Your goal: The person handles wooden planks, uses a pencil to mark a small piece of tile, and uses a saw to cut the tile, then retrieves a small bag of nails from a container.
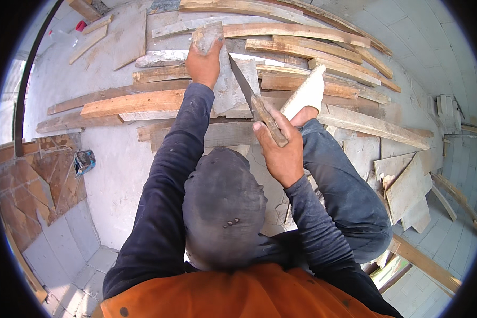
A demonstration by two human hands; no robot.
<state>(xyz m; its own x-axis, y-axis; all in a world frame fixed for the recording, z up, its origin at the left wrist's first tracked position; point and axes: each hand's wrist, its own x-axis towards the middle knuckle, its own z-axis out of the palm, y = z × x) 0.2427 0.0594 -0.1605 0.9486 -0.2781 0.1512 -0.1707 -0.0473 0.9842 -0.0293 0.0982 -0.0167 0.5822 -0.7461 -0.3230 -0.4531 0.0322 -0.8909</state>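
My left hand (204, 66) grips the upper end of a grey, cement-smeared board (244, 77), with the thumb laid on its face. The board lies across several timber lengths. In my right hand (282, 151) is a hand saw (243, 82), held by its worn wooden handle. Its blade slants up and to the left over the board, the tip just right of my left hand. Whether the teeth sit in a cut cannot be made out. My white shoe (307, 93) rests on the timber right of the saw.
Timber lengths (323, 53) lie side by side across the floor ahead. Broken flat sheets (408, 191) are piled at the right. On the left are brown panels (37, 180) and a small blue-and-black container (84, 161). A clear bottle (63, 37) with a red cap lies far left.
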